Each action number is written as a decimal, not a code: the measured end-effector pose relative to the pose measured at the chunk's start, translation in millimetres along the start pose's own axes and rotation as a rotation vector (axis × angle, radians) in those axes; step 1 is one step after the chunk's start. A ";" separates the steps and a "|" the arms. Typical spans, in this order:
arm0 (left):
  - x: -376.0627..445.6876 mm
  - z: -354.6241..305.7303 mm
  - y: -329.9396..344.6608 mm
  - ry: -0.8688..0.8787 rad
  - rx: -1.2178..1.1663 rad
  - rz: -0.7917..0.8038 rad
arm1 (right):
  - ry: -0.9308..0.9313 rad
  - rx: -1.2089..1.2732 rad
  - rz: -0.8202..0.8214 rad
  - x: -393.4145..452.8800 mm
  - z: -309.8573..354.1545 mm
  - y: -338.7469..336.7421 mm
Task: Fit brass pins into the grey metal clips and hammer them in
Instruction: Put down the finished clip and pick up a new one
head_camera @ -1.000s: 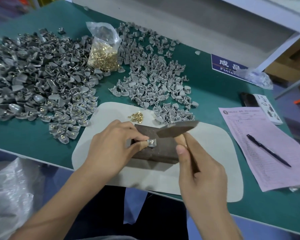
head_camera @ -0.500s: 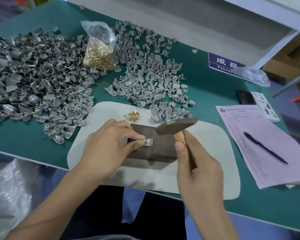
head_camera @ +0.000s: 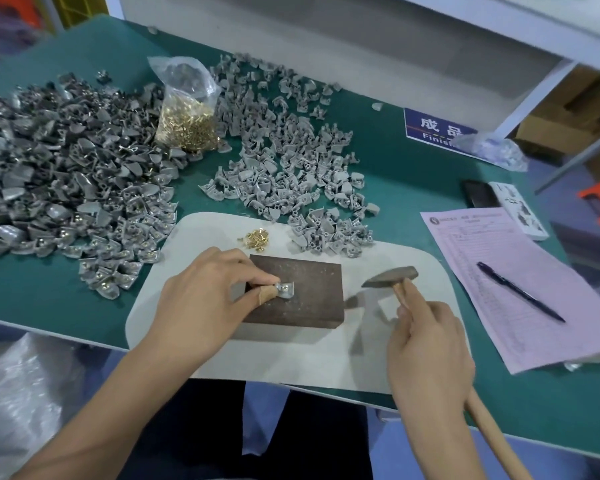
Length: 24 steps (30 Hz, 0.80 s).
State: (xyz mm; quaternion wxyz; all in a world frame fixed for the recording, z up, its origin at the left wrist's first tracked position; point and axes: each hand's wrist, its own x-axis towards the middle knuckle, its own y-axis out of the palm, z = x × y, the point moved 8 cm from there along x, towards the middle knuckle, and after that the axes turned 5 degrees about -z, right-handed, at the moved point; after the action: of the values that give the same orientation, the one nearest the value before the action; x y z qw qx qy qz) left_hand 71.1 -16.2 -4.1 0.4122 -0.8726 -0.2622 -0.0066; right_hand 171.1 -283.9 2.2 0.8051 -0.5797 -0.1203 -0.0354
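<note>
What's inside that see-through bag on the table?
The bag holds a heap of small brass pins. Its crumpled top looks empty. Whatever lies under the heap is hidden.

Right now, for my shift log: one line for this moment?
left hand pinches clip on block | right hand grips hammer, head beside block

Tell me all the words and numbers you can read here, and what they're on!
"成品": white characters on the blue sign at the back of the table.
"Finis…": on the same sign, the rest hidden by a plastic bag.
Pink form: print too small to read.
White leaflet: too blurred.
</note>
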 end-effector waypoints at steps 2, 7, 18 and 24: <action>-0.2 0.0 1.0 0.009 0.003 -0.001 | -0.013 -0.166 0.039 -1.3 -2.1 6.0; -4.2 0.3 11.1 0.000 -0.151 0.021 | -0.169 0.010 -0.130 -0.4 34.1 -7.5; -30.3 38.0 -24.6 -0.111 -0.152 -0.169 | -0.583 0.475 0.178 -27.3 171.6 27.5; -57.9 87.5 -68.7 -0.257 -0.064 -0.299 | -0.727 0.376 0.269 -55.4 240.1 60.5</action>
State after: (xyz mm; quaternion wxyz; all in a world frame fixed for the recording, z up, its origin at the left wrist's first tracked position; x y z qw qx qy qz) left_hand -28.5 56.8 -25.8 0.3416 -0.8303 -0.4390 0.0351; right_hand 92.7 -42.6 5.1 0.7995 -0.4080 -0.3239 0.2989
